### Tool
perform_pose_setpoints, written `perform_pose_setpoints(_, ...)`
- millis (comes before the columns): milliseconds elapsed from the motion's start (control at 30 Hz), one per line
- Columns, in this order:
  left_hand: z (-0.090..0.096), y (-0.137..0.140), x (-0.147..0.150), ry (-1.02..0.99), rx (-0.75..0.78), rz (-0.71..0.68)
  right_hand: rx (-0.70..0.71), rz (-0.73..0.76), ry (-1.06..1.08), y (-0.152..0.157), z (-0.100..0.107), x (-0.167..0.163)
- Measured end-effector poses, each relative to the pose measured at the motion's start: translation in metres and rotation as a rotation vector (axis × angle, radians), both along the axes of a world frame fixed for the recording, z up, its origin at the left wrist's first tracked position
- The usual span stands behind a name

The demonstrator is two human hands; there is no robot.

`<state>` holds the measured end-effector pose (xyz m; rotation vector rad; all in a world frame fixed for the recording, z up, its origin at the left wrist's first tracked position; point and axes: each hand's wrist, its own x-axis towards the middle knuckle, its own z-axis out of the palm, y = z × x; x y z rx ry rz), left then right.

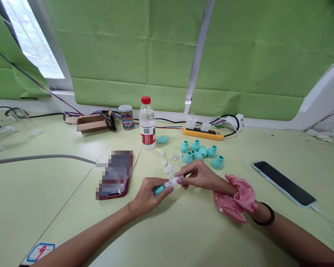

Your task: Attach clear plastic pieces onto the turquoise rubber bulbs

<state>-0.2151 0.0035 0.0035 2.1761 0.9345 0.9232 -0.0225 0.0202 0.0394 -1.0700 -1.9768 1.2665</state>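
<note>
Left hand (149,193) grips teal-white piece (165,186); right hand (199,174) pinches its white end; teal caps (202,152) beyond.

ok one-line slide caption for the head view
Left hand and right hand hold a small teal-and-white part together over a pale table, teal caps behind.

Beyond my hands the pale green table (183,230) carries a cluster of teal caps (202,152), small white pieces (169,168), a water bottle (147,124) and a yellow power strip (203,132). A phone in a red case (115,174) lies left of my left hand. Another phone (284,182) lies right of my right hand.
</note>
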Motion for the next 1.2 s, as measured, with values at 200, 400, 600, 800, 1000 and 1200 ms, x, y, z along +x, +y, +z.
perform_pose_setpoints(200,-0.005,0.001,0.001,0.076,0.087,0.009,-0.013,0.055,-0.013,0.003,-0.001,0.003)
perform_pose_setpoints(400,-0.009,-0.001,0.002,0.200,0.210,0.000,-0.089,0.146,0.004,0.008,-0.005,0.005)
perform_pose_setpoints(600,-0.012,-0.001,0.004,0.082,0.296,0.094,-0.213,0.035,0.231,0.008,-0.019,-0.002)
perform_pose_setpoints(800,-0.010,0.000,0.006,0.039,0.251,0.122,-0.222,-0.029,0.232,0.003,-0.020,-0.007)
perform_pose_setpoints(1000,0.003,0.021,-0.006,-0.136,0.263,0.431,0.088,-0.237,0.111,0.006,0.008,0.007)
perform_pose_setpoints(1200,-0.003,0.055,-0.016,-0.040,0.167,0.545,0.511,-0.396,-0.251,0.026,0.012,0.037)
